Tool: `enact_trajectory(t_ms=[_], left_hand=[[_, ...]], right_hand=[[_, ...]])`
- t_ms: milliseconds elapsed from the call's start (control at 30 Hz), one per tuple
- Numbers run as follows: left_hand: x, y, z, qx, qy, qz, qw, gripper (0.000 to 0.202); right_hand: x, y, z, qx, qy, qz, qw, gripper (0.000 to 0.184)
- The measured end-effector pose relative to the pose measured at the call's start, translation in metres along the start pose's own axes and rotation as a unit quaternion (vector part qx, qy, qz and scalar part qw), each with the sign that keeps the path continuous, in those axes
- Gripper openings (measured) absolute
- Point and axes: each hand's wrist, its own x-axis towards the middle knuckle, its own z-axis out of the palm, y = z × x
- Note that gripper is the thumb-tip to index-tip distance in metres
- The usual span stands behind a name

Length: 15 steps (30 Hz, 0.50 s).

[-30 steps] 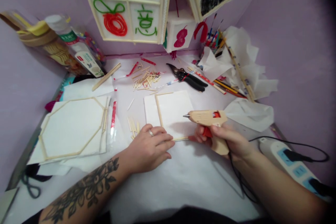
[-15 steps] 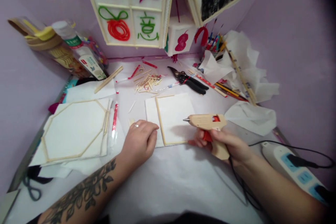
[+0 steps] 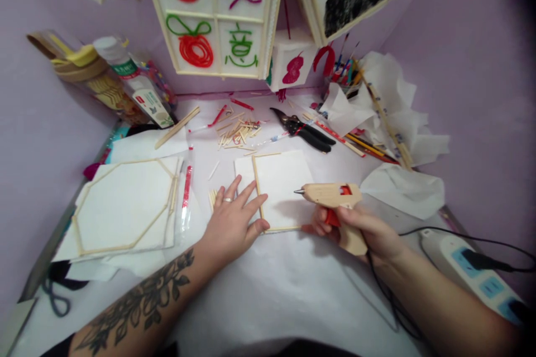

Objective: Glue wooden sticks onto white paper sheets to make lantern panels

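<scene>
Fingers spread, my left hand (image 3: 237,215) lies on the left part of a white sheet (image 3: 287,189) in front of me. Its fingertips are by a thin wooden stick (image 3: 256,178) that runs up the sheet; another stick (image 3: 285,228) lies along the near edge, meeting it at a corner. My right hand (image 3: 347,228) grips a tan glue gun (image 3: 330,194) with a red trigger, its metal nozzle pointing left above the sheet. Fingers of that hand are wrapped round the handle and near the trigger. A few short sticks (image 3: 213,198) are partly hidden behind my left hand.
Black pruning shears (image 3: 305,131) and a pile of short sticks (image 3: 240,133) lie at the back. On the left is an octagonal stick frame (image 3: 125,206) on white sheets. A power strip (image 3: 477,273) stands at right, with cords. Decorated lanterns (image 3: 213,17) hang overhead.
My left hand has opened from a loosely curled shape, its fingers now spread over the sheet and stick. The right hand holds the glue gun in nearly the same place. The view has shifted slightly.
</scene>
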Motion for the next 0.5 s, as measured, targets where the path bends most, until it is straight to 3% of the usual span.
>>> enact_trajectory(t_ms=[367,500], left_hand=[[0.0002,-0.0036,-0.0015,-0.019,-0.008,-0.006,1.0,0.047],[-0.0001,-0.0073,-0.0007,-0.046,-0.008,0.012,0.999,0.06]], right_hand=[[0.0005,0.0006,0.0018,0.032,-0.005,0.004,0.999,0.031],[0.0004,-0.0017,0.0037,0.036,0.0,0.009,0.999,0.031]])
